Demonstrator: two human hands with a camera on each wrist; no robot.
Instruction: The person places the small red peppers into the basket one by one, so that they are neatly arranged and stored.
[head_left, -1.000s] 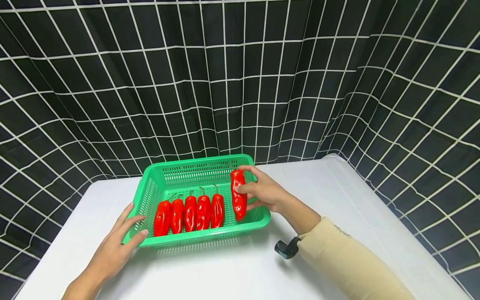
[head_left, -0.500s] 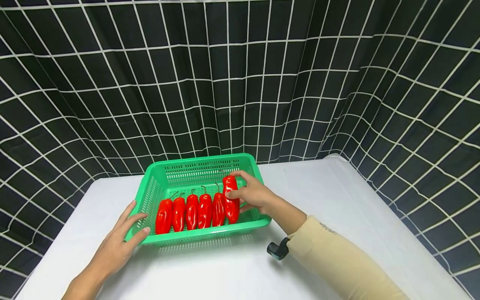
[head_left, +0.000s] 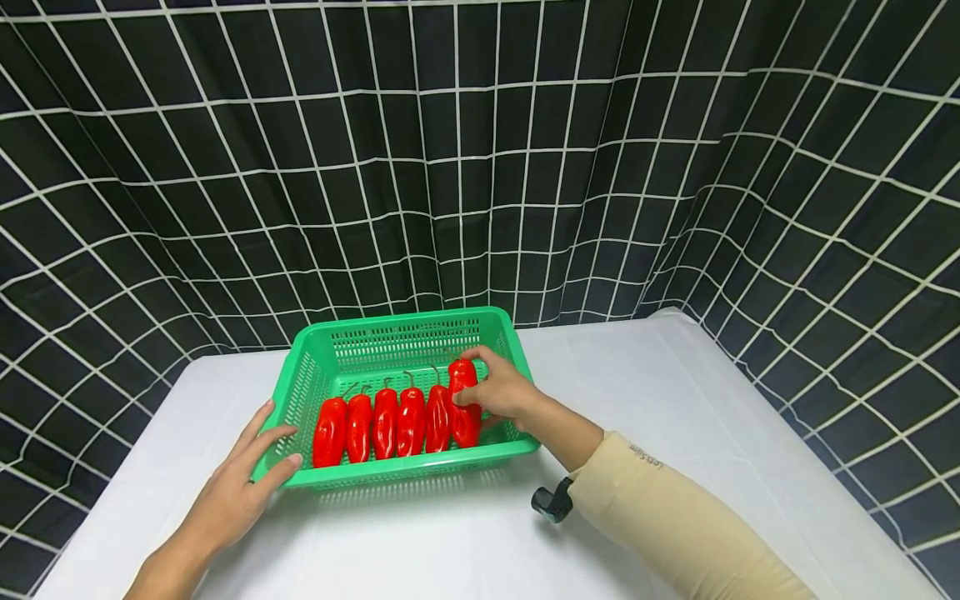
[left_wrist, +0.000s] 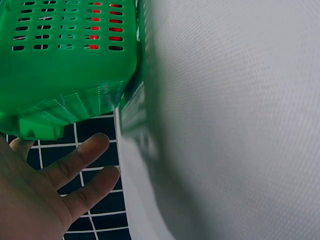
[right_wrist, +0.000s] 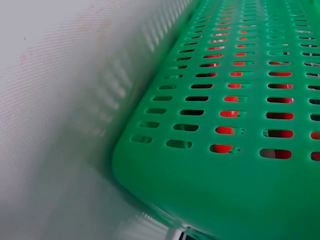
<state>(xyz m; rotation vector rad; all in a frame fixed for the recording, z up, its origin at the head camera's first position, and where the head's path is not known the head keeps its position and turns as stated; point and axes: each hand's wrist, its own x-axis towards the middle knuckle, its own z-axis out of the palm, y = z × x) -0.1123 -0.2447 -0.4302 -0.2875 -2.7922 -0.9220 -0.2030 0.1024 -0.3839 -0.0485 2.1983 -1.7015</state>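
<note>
A green slotted plastic basket [head_left: 405, 471] holds several red peppers [head_left: 386, 423] with thin stems, lined up side by side. At the right end of the row, my right hand [head_left: 506, 390] grips a red pepper [head_left: 466, 427] between thumb and fingers, close beside its neighbour. My left hand [head_left: 225, 496] rests at the basket's left end, thumb near the front corner. In the left wrist view, that hand [left_wrist: 37, 197] has two fingers spread straight below the basket wall [left_wrist: 65, 70]. The right wrist view shows only the basket's outer side [right_wrist: 225, 185]; the right hand is hidden there.
The basket stands on a table with a white cloth [head_left: 637, 400]. A black curtain with white grid lines [head_left: 480, 167] rises behind and at both sides. A dark device [head_left: 551, 500] is strapped at the right wrist, below the beige sleeve [head_left: 645, 508].
My right hand has moved left and down with its pepper, bringing it from the basket's right end to beside the row. The left hand stays at the basket's left end.
</note>
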